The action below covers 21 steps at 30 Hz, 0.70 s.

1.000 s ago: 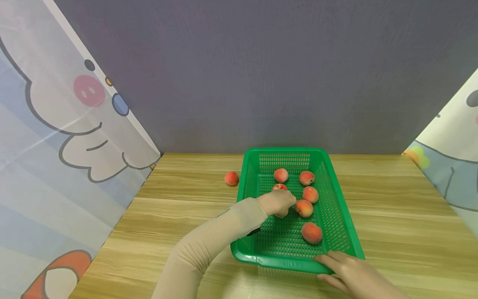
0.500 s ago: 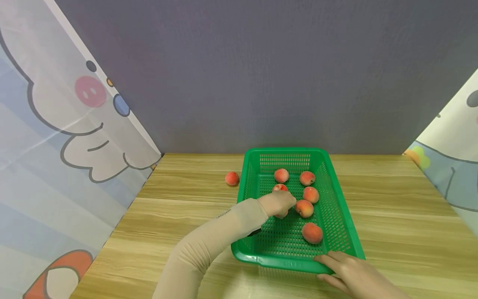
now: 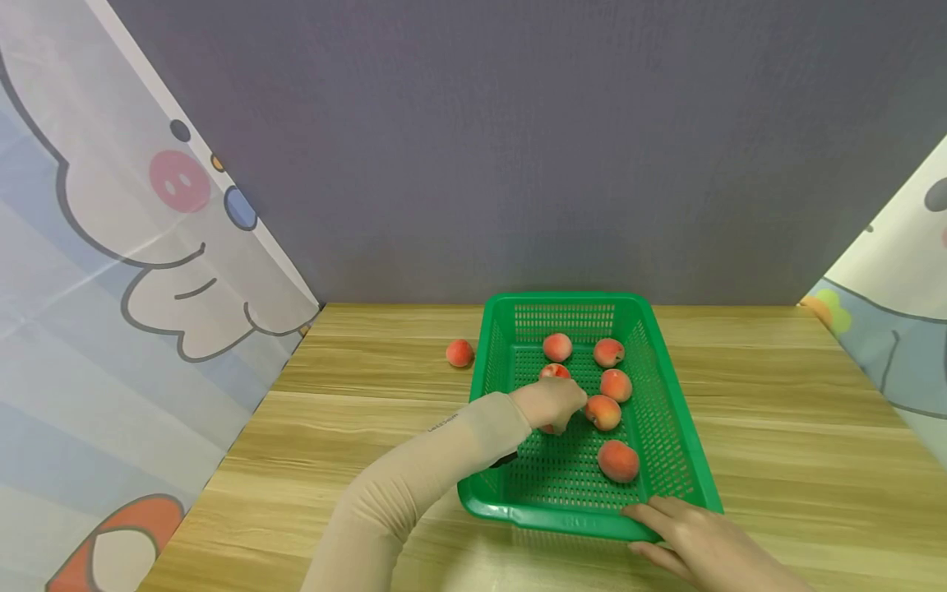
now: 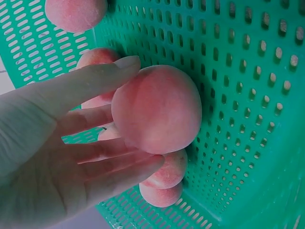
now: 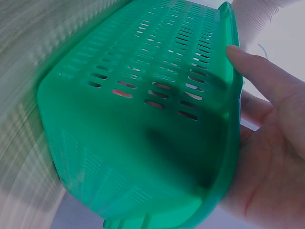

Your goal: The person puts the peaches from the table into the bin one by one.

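Observation:
My left hand [image 3: 549, 403] reaches down into a green plastic basket [image 3: 584, 520]. In the left wrist view its thumb and fingers lie around one side of a pinkish peach [image 4: 159, 109], thumb at the upper edge and fingertips at the lower. From the head view, that peach is mostly hidden under the hand. My right hand [image 3: 691, 538] grips the near right corner of the basket's rim; the right wrist view has the thumb [image 5: 252, 67] on the rim's outer side. Beside the left hand lie more peaches, among them a yellowish-red one [image 3: 602, 413] to its right.
Several other peaches lie in the basket, one [image 3: 617, 461] near its front and another [image 3: 557, 347] towards the back. A single peach [image 3: 459, 353] sits on the wooden table [image 3: 355, 386] left of the basket. A grey wall [image 3: 562, 164] stands behind.
Under the left hand, the peach shows slightly less and further left than before, as the fingers have shifted a little. The right hand and the basket have stayed put.

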### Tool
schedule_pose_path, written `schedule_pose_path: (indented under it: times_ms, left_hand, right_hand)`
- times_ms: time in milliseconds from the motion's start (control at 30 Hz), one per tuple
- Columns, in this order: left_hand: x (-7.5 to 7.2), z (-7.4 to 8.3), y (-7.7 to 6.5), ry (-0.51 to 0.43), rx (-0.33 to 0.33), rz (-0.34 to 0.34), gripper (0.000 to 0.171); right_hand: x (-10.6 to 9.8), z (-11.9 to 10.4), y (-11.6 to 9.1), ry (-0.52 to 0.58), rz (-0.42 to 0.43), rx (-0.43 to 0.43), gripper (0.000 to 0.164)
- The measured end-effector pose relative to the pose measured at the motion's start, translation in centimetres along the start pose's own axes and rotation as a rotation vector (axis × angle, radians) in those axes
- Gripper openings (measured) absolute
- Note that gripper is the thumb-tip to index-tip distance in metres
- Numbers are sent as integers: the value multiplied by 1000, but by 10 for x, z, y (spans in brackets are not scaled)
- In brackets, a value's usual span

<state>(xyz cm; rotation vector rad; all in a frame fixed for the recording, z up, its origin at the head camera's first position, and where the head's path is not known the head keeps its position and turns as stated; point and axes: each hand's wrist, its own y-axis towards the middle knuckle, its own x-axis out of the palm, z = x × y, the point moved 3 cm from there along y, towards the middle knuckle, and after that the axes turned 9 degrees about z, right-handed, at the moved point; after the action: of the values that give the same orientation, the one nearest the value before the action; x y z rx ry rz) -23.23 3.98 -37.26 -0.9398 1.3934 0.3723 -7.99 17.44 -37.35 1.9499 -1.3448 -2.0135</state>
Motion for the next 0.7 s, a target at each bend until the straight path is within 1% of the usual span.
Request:
schedule_pose_path:
  times_ms: [167,300,500,700]
  left_hand:
    - [-2,-1,0,0,2,10,28]
    - [-6,-2,-3,-11,9,22,33]
    - [-16,-5,-10,-51,22,72,28]
    - [-28,-7,-16,-65,23,83,27]
  right_hand:
    - [0,0,-1,-4,10,-8,29]
    - [0,0,-1,-8,8,-4,29]
    - [0,0,-1,-17,11,4,29]
    - [0,0,0,-14,16,-5,29]
